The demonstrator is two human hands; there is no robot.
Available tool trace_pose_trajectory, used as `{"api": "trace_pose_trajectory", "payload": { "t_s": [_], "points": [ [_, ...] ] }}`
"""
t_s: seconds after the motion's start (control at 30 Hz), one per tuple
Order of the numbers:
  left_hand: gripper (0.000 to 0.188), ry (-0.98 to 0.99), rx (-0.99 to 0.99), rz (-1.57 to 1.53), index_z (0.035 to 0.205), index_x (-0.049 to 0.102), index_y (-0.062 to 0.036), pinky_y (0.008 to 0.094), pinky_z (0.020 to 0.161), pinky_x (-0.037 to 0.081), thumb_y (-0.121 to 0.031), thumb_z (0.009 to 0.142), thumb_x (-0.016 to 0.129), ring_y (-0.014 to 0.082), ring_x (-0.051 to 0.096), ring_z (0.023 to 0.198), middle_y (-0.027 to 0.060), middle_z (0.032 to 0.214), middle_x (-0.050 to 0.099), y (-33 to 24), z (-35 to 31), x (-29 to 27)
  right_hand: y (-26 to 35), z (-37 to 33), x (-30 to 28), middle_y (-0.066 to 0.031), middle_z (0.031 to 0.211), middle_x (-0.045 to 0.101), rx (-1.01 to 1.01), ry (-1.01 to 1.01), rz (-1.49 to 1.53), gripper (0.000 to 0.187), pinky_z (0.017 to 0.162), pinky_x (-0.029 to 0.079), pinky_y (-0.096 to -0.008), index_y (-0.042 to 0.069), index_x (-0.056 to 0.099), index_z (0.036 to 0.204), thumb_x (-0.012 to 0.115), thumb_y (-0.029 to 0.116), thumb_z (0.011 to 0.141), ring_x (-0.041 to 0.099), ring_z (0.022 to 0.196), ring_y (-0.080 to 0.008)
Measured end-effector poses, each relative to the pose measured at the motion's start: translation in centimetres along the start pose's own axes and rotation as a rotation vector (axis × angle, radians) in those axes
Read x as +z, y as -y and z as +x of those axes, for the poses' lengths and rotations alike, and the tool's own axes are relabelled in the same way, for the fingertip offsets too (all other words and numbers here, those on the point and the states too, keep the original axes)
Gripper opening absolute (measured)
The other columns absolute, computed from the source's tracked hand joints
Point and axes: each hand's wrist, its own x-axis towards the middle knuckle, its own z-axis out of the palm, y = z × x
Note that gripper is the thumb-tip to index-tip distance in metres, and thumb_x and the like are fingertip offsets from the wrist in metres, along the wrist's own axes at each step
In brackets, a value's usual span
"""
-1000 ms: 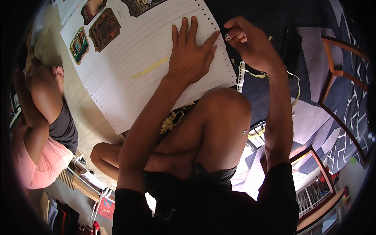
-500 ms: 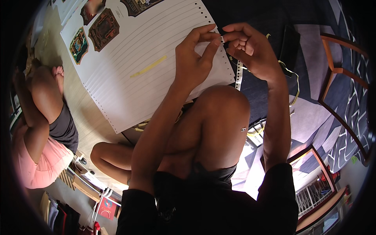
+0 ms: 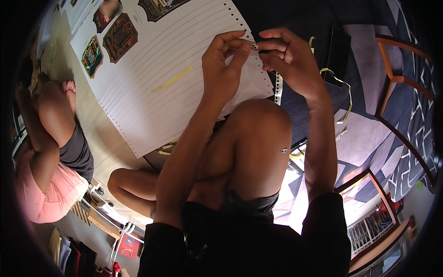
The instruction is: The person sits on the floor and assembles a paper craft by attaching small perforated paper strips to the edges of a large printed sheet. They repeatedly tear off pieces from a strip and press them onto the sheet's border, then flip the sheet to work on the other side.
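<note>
My left hand [image 3: 221, 69] and my right hand [image 3: 295, 64] meet at the right edge of a stack of lined paper [image 3: 152, 115] with punched edges. A tiny white paper piece with dark holes [image 3: 254, 46] is pinched at my left fingertips. The index finger and thumb of my right hand close in on its other side, seemingly touching it. A similar two-holed bit [image 3: 284, 151] sticks to my right knee. Beneath my right hand a white punched strip [image 3: 278, 87] lies beside the stack. A flat yellow strip [image 3: 171, 79] rests on the lined sheet.
Dark ornate printed plaques [image 3: 120, 38] show at the stack's upper left. On the dark patterned cloth at right lie a black flat object [image 3: 338, 55] and a curled pale-yellow strip [image 3: 348, 92]. Wooden frames [image 3: 392, 79] stand farther right. Another person [image 3: 53, 161] sits at left.
Both hands have shifted slightly left. The tiny paper piece has turned, so its dark holes now show. My right fingers have drawn closer to it.
</note>
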Motion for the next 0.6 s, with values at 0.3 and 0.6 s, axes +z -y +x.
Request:
{"api": "trace_pose_trajectory", "payload": {
  "t_s": [0.3, 0.6],
  "points": [
    [0.032, -0.017, -0.063, -0.133, 0.125, 0.057, 0.0044, 0.0368, 0.104, 0.045, -0.006, 0.096, 0.054, 0.0190, 0.061, 0.110, 0.0151, 0.110, 0.069, 0.1, -0.3, 0.1, -0.6, -0.3, 1.3, -0.0128, 0.097, 0.071, 0.055, -0.151, 0.038, 0.034, 0.056, 0.050, -0.0231, -0.008, 0.061, 0.119, 0.067, 0.008, 0.089, 0.068, 0.068, -0.0114],
    [0.033, -0.027, -0.095, -0.144, 0.126, 0.057, 0.0040, 0.0357, 0.103, 0.045, -0.006, 0.095, 0.055, 0.0184, 0.061, 0.110, 0.0148, 0.113, 0.069, -0.5, -0.4, 0.2, -2.3, -0.5, 2.2, 0.0007, 0.070, 0.062, 0.027, -0.224, 0.035, 0.019, 0.049, 0.038, -0.0193, -0.004, 0.070, 0.100, 0.067, 0.014, 0.096, 0.052, 0.057, -0.0022]
  ]
}}
